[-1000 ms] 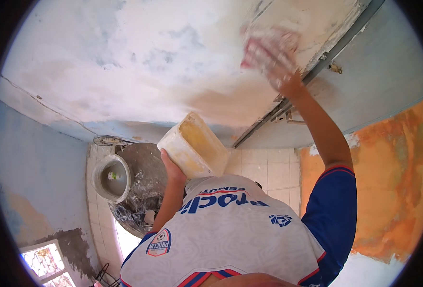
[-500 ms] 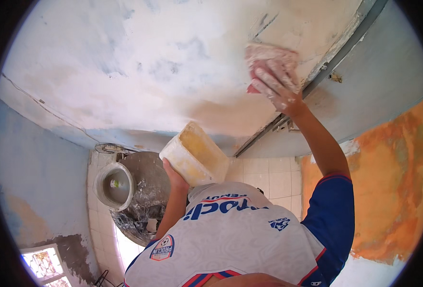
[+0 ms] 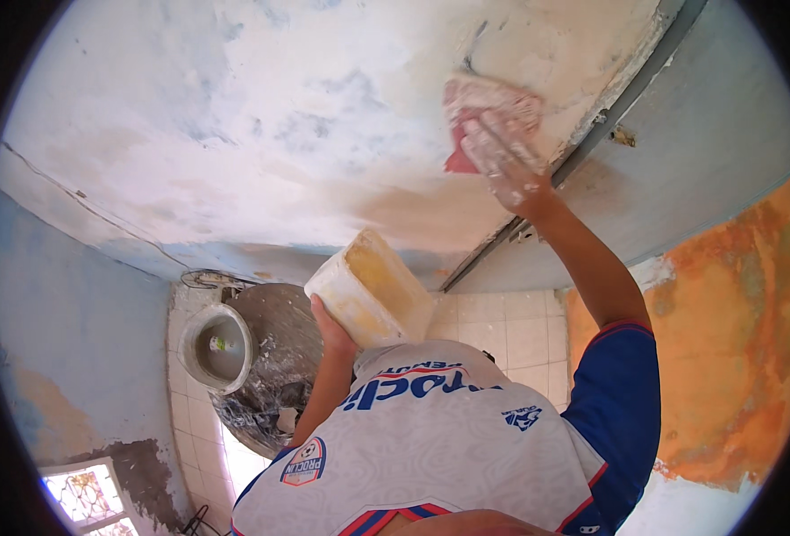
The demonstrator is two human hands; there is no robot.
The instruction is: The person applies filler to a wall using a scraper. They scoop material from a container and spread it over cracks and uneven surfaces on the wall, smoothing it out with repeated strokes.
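Observation:
My right hand, spotted with white plaster, presses a flat red pad against the wall. White plaster smears the pad's upper part; whether it is a cloth, a sponge or a spreader I cannot tell. The wall around it is patchy white, beige and pale blue. Low in front of my body, my left hand grips a rectangular plastic tub by its side. The tub is tilted, whitish outside and yellowish inside, with plaster residue on it.
At the left, a round plaster-stained table bears a pale bucket with a small container inside. A grey conduit runs along the wall right of my hand. An orange-patched wall stands at the right; a window is at the lower left.
My right hand and the red pad have slid a little left and slightly up across the wall. The tub in my left hand has shifted slightly right.

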